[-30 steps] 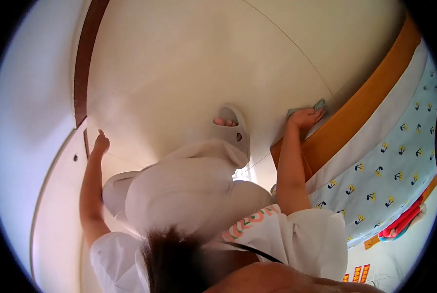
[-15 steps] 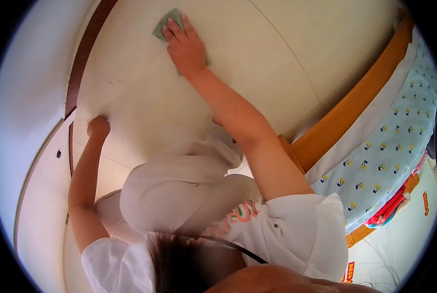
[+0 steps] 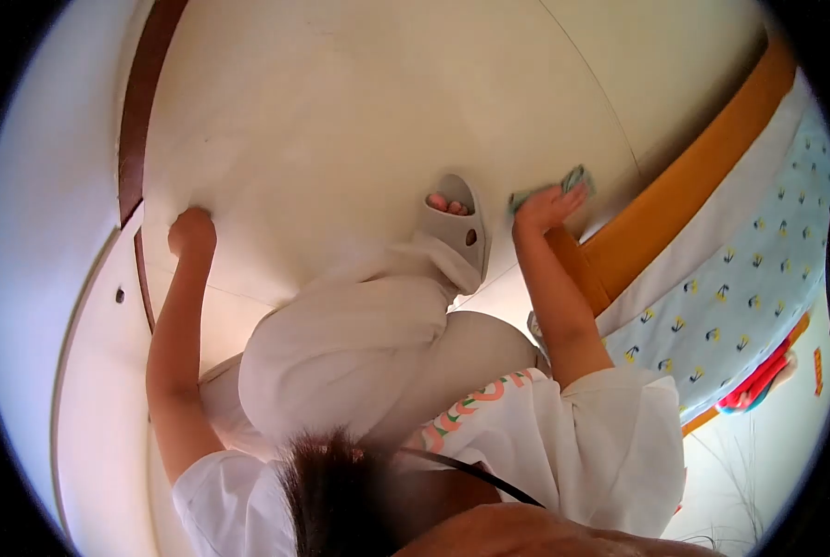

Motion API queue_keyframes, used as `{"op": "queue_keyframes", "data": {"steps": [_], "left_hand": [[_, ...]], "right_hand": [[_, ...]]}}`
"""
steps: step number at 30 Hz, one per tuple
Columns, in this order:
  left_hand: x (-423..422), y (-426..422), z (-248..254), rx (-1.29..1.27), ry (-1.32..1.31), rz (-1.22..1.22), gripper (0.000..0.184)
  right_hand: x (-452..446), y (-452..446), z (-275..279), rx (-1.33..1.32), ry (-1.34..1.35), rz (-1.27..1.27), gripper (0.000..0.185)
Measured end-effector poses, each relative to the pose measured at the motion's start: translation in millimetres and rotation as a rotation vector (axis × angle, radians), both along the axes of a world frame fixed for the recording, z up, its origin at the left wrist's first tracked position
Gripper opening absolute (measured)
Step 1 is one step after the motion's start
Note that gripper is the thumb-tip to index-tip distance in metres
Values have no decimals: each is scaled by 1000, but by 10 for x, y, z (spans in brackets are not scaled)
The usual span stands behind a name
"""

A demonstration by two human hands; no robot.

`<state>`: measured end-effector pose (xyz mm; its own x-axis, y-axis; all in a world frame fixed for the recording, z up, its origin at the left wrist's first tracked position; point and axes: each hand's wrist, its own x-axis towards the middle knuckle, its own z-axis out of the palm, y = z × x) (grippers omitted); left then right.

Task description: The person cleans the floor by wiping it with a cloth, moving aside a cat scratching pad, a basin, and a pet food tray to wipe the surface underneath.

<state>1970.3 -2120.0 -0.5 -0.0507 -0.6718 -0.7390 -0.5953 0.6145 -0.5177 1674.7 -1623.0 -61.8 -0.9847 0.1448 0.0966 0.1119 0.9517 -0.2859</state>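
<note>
My right hand [image 3: 550, 206] presses a grey-green cloth [image 3: 577, 178] on the pale floor [image 3: 341, 111], beside the wooden bed frame. The cloth shows past the fingertips and at the wrist side. My left hand [image 3: 192, 232] rests closed on the floor at the left, near the dark brown strip; its fingers are mostly hidden, and what it holds, if anything, cannot be made out. Between the two hands is my foot in a grey slipper [image 3: 452, 218], toes showing.
The orange-brown wooden bed frame [image 3: 693, 176] runs along the right, under a light blue patterned sheet [image 3: 721, 306]. A dark brown strip [image 3: 143, 111] and a white door-like panel [image 3: 99, 371] stand at the left. A red item [image 3: 756, 376] lies beyond the bed.
My right hand, with the cloth, first swept far to the upper left, then came back right beside the bed frame. My left hand went from a pointing finger to a closed shape.
</note>
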Motion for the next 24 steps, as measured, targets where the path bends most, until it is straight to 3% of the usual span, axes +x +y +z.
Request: {"op": "queue_keyframes", "data": {"steps": [4, 5, 7, 9, 10, 11, 12, 14, 17, 22, 24], "left_hand": [[196, 6, -39, 27, 86, 20, 24], [284, 27, -82, 31, 80, 1, 25], [467, 72, -197, 51, 20, -102, 26], [651, 23, -379, 121, -89, -264, 27], [737, -53, -532, 194, -185, -404, 28], [807, -135, -684, 281, -277, -564, 29], [855, -215, -810, 342, -320, -655, 30], [910, -435, -1013, 380, -280, -626, 29], [928, -726, -1224, 390, -169, -525, 28], [1119, -658, -1569, 354, -62, -462, 26], [1121, -642, -1658, 315, -7, -405, 25]], "right_hand": [[-463, -740, 99, -154, 135, 218, 47], [-605, -896, 64, -87, 81, 324, 51], [-746, -1389, 71, -235, 203, 558, 46], [-690, -1907, 94, -255, -32, 619, 44], [-662, -2219, -46, -373, 13, 692, 43], [-649, -2448, 4, -261, 33, 1001, 42], [-562, -2632, 100, -429, 113, 1230, 41], [-355, -3075, 110, -185, 329, 1372, 36], [-248, -3232, 490, -232, 322, 1395, 35], [-311, -2451, 1379, -958, 131, 952, 43], [-604, -1607, 1881, -456, -1, 672, 54]]}}
